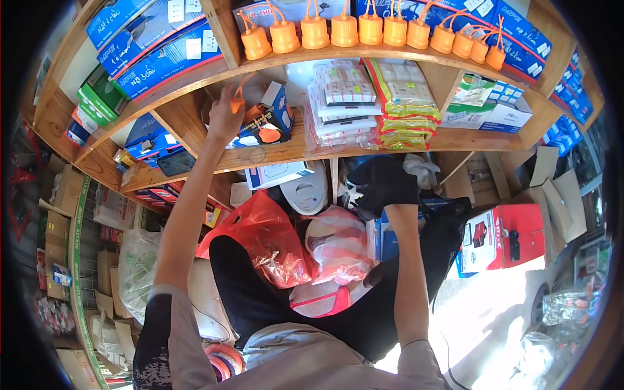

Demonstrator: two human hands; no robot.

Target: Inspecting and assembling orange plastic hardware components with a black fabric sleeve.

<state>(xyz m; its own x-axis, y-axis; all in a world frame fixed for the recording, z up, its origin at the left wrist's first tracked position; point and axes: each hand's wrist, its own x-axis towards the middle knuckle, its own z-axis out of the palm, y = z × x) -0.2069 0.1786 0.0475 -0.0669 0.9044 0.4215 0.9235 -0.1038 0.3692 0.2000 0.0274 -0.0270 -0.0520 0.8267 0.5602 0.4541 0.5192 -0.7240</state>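
Observation:
My bare left hand [226, 117] reaches into a middle shelf cubby, its fingers around an orange lamp socket [237, 105] with an orange wire loop. Just right of it lies an open blue and black carton [265, 124] with orange items inside. A row of orange lamp sockets [343, 31] with wire loops stands along the shelf above. My right hand [382, 187], in a dark glove or cloth, is below the middle shelf, beside a clear plastic wrapper [350, 192]; whether it holds anything is unclear. Blue cartons [165, 61] fill the upper shelf.
Stacked white packs [343, 105] and yellow-red bags [407, 107] sit on the middle wooden shelf [273, 155]. Beneath are a red plastic bag [253, 234], a striped bag [339, 239] and a white device [304, 190]. A red and white box [504, 239] stands at right.

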